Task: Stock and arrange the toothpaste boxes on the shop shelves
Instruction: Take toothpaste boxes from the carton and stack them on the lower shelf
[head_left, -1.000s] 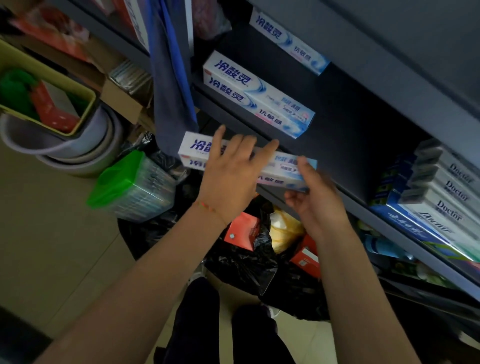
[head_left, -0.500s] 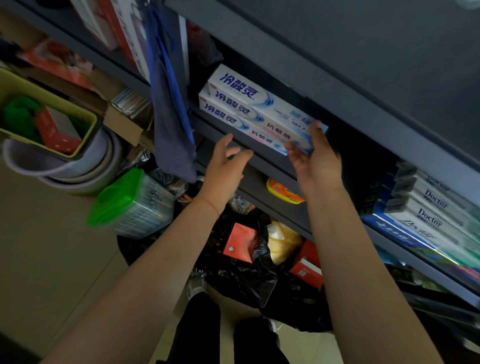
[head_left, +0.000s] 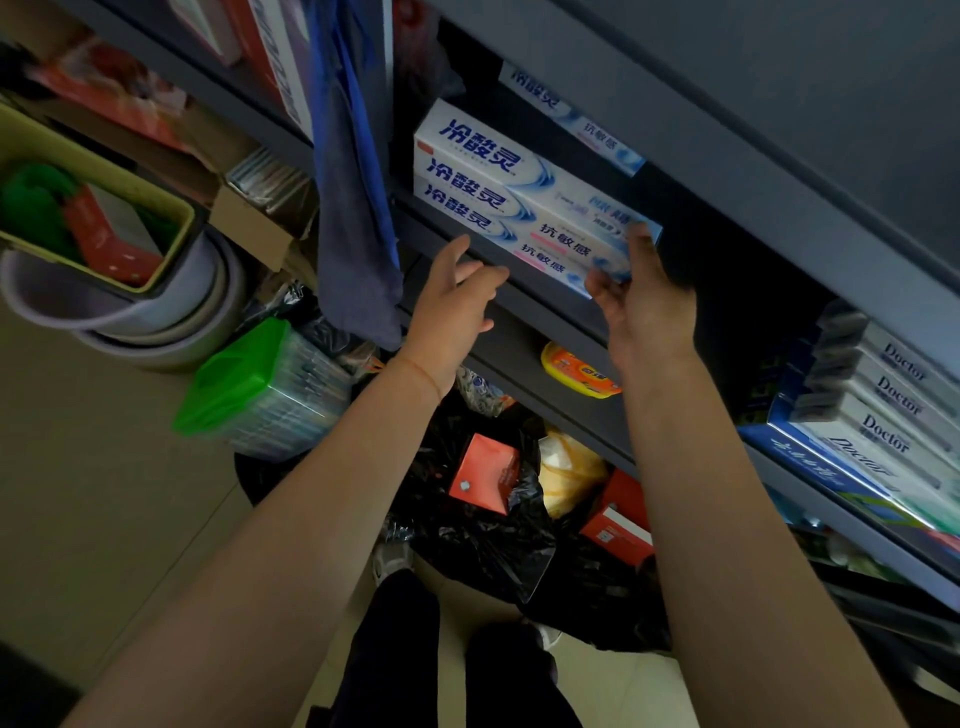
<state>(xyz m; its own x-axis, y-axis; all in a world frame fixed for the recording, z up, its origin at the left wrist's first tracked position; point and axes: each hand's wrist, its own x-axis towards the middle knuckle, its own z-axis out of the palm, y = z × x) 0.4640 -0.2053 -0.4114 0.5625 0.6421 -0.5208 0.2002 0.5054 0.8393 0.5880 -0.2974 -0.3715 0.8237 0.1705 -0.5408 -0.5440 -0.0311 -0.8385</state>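
Note:
Three white-and-blue toothpaste boxes (head_left: 511, 202) lie stacked on a dark grey shelf (head_left: 524, 301). My right hand (head_left: 641, 296) touches the right end of the stack with straight fingers. My left hand (head_left: 454, 312) hovers just below the shelf edge under the stack's left part, fingers relaxed and holding nothing. Another box of the same brand (head_left: 571, 122) lies further back on the shelf.
White "Doctor" boxes (head_left: 893, 410) fill the shelf at the right. A blue cloth (head_left: 353, 208) hangs left of the stack. Below are a black bag with red boxes (head_left: 485, 473), a green-lidded container (head_left: 260, 384) and stacked basins (head_left: 135, 317) on the floor.
The box I carried in both hands a second ago now lies at the front of the stack. My left hand has let go and dropped below the shelf edge; my right stays at the right end.

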